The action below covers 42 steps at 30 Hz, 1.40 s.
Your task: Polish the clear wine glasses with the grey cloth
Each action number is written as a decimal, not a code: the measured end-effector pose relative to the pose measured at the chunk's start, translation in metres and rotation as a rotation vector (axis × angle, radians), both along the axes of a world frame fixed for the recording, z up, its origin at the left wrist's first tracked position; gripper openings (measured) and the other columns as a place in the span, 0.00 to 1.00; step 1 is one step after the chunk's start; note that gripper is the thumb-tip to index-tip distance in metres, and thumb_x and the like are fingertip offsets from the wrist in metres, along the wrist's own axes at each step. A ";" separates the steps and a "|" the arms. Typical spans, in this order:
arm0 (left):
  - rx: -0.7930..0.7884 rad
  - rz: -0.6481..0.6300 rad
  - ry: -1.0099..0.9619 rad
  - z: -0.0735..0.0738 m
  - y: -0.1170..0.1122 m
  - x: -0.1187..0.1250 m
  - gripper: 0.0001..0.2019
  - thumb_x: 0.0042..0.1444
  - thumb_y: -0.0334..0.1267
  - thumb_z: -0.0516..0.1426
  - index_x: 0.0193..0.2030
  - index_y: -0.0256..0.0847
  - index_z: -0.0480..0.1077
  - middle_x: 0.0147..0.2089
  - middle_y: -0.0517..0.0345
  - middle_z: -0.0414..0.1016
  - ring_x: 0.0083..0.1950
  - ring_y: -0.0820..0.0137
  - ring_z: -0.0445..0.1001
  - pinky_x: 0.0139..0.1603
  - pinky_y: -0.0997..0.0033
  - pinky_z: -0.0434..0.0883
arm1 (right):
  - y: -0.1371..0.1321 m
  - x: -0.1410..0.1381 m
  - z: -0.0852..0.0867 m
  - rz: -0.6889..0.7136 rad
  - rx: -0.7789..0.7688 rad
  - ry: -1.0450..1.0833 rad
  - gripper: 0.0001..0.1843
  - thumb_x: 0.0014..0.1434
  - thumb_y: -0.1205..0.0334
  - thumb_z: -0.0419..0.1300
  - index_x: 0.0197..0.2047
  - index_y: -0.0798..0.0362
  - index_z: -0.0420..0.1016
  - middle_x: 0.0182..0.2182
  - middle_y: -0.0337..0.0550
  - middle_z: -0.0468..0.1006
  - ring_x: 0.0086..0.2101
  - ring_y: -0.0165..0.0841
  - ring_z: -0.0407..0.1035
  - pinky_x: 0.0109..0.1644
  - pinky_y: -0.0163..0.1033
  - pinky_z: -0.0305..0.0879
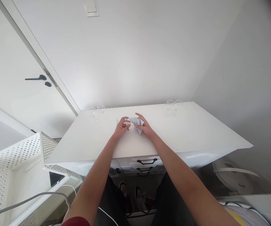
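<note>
Your left hand [121, 126] pinches the clear stemmed glass [132, 121] by its stem, while your right hand [146, 127] cups a pale grey cloth [140, 130] against the bowl, fingers curved and thumb below. The glass lies sideways between your hands, over the middle of the white cabinet top [98, 141]; you cannot tell here whether it touches the surface. If your hands twist against each other, the slender stem could snap. A loose pinch on smooth glass could let it slip, and a drop onto that hard top could chip the rim. Reaching wide could tip the left pair of glasses [91, 110] or the right pair of glasses [170, 103], all near the back edge and hard to see against white. The glass is transparent and glossy, with a rounded bowl and a flat foot; the cloth looks soft and creased, the cabinet top flat and matt.
</note>
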State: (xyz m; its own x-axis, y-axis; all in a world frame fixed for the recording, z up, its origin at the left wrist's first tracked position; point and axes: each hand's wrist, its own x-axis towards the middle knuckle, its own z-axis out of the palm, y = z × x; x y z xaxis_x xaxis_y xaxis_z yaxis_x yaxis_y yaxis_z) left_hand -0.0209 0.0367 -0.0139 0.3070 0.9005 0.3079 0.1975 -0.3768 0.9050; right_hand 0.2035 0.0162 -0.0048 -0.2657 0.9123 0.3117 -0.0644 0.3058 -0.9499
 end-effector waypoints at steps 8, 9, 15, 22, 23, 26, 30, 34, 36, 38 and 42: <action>-0.011 0.007 0.067 -0.002 -0.002 -0.001 0.24 0.63 0.52 0.61 0.62 0.50 0.65 0.51 0.55 0.71 0.28 0.79 0.70 0.36 0.69 0.72 | -0.002 -0.006 0.000 0.027 0.002 -0.123 0.39 0.53 0.62 0.61 0.69 0.40 0.66 0.55 0.45 0.70 0.38 0.34 0.65 0.39 0.40 0.69; -0.022 0.032 0.076 0.000 -0.002 0.000 0.24 0.63 0.53 0.61 0.62 0.49 0.66 0.50 0.55 0.72 0.27 0.79 0.68 0.34 0.70 0.71 | -0.003 -0.006 0.002 0.035 0.003 -0.079 0.38 0.53 0.62 0.62 0.68 0.41 0.67 0.54 0.44 0.71 0.39 0.34 0.66 0.41 0.40 0.69; -0.070 0.057 0.088 0.007 -0.007 0.002 0.27 0.64 0.57 0.60 0.63 0.45 0.64 0.37 0.57 0.77 0.33 0.69 0.74 0.40 0.66 0.69 | -0.005 -0.003 0.008 -0.024 -0.038 0.100 0.38 0.54 0.60 0.65 0.68 0.40 0.66 0.47 0.42 0.72 0.40 0.36 0.67 0.45 0.41 0.69; -0.080 0.034 0.183 0.007 -0.010 0.003 0.27 0.61 0.53 0.61 0.63 0.46 0.65 0.23 0.73 0.54 0.24 0.75 0.57 0.32 0.71 0.61 | -0.002 -0.008 -0.001 -0.031 0.021 -0.118 0.34 0.55 0.61 0.62 0.66 0.40 0.69 0.50 0.44 0.72 0.36 0.34 0.65 0.40 0.41 0.69; -0.082 0.039 0.185 0.007 -0.010 0.003 0.27 0.60 0.53 0.62 0.62 0.46 0.66 0.23 0.73 0.53 0.25 0.75 0.57 0.32 0.71 0.60 | -0.002 -0.008 0.000 -0.024 0.040 -0.107 0.33 0.55 0.61 0.62 0.65 0.41 0.70 0.51 0.44 0.72 0.38 0.35 0.66 0.41 0.41 0.69; -0.072 0.052 0.176 0.008 -0.009 0.004 0.29 0.57 0.51 0.66 0.62 0.48 0.66 0.24 0.72 0.55 0.26 0.75 0.58 0.33 0.71 0.62 | -0.002 -0.005 0.003 -0.020 0.064 0.008 0.31 0.53 0.61 0.66 0.62 0.44 0.73 0.51 0.44 0.73 0.42 0.37 0.68 0.46 0.42 0.68; -0.048 0.100 0.138 0.008 -0.009 0.004 0.28 0.56 0.51 0.66 0.62 0.51 0.67 0.30 0.67 0.66 0.26 0.76 0.59 0.36 0.69 0.66 | -0.004 -0.002 0.008 -0.015 -0.025 0.153 0.35 0.50 0.59 0.69 0.62 0.43 0.72 0.46 0.42 0.73 0.41 0.37 0.68 0.44 0.42 0.68; -0.038 0.105 0.098 0.008 -0.010 0.005 0.28 0.58 0.48 0.65 0.64 0.52 0.66 0.38 0.63 0.71 0.24 0.80 0.54 0.39 0.68 0.69 | -0.005 -0.004 0.009 0.018 -0.087 0.194 0.36 0.48 0.61 0.69 0.62 0.42 0.72 0.43 0.40 0.73 0.38 0.36 0.68 0.42 0.39 0.67; -0.018 0.073 0.070 0.008 -0.010 0.004 0.29 0.59 0.47 0.64 0.67 0.53 0.64 0.42 0.62 0.73 0.24 0.81 0.53 0.39 0.69 0.69 | -0.005 -0.005 0.010 0.048 -0.118 0.190 0.36 0.48 0.62 0.68 0.62 0.42 0.72 0.41 0.39 0.73 0.37 0.35 0.67 0.40 0.38 0.66; 0.001 0.045 0.047 0.008 -0.010 0.004 0.30 0.60 0.47 0.63 0.67 0.53 0.63 0.43 0.61 0.73 0.23 0.81 0.53 0.39 0.69 0.69 | -0.006 -0.005 0.011 0.086 -0.152 0.168 0.36 0.48 0.62 0.67 0.62 0.42 0.72 0.39 0.39 0.74 0.35 0.35 0.67 0.38 0.38 0.65; 0.012 0.066 0.057 0.006 -0.008 0.003 0.25 0.61 0.50 0.63 0.62 0.50 0.65 0.35 0.65 0.70 0.23 0.80 0.56 0.35 0.71 0.68 | -0.008 -0.005 0.012 0.075 -0.103 0.111 0.39 0.49 0.63 0.65 0.66 0.41 0.69 0.41 0.39 0.74 0.36 0.35 0.67 0.40 0.39 0.66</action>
State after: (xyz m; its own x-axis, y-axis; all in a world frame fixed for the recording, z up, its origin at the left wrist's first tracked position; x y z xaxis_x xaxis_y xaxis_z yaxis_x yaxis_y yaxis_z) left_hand -0.0175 0.0284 -0.0077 0.2646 0.9156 0.3027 0.2730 -0.3721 0.8871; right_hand 0.1987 0.0079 0.0069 -0.3035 0.9199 0.2483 -0.1893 0.1972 -0.9619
